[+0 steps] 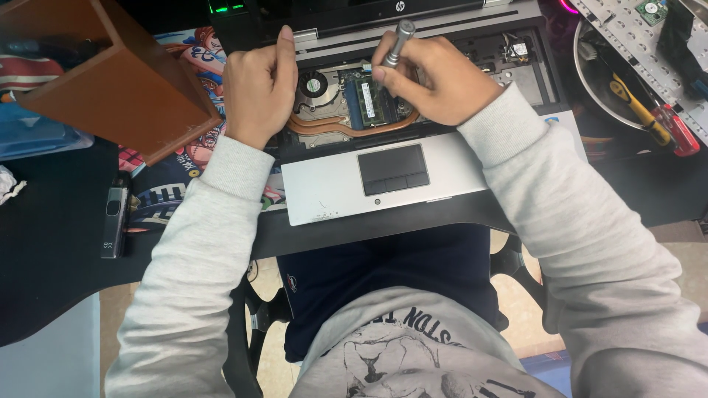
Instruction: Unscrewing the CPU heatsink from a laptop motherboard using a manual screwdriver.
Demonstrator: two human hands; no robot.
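**Working a driver into an opened laptop**

Spreading across the black desk (pixel 59 243), the opened silver laptop with its keyboard removed (pixel 332 188) lies at the near edge, its grey palm rest and dark touchpad (pixel 393 169) toward the person. A brown wooden box (pixel 110 81) stands tilted at the desk's far left corner, and a round metal bowl holding yellow- and red-handled tools (pixel 601 103) sits at the far right.

Inside the laptop, a copper heat pipe (pixel 346 129) curves past the round black fan (pixel 313 85) and a green memory module (pixel 372 99).

The right hand (pixel 442 81) is curled tight around a slim silver metal screwdriver (pixel 398 40), upright, tip hidden behind the fingers near the memory module. The left hand (pixel 258 85) is closed loosely, thumb up, holding nothing visible, resting on the laptop's left edge.

Judged from this, a slipping tip could gouge the board or memory module, and a loosened screw could drop among the parts.
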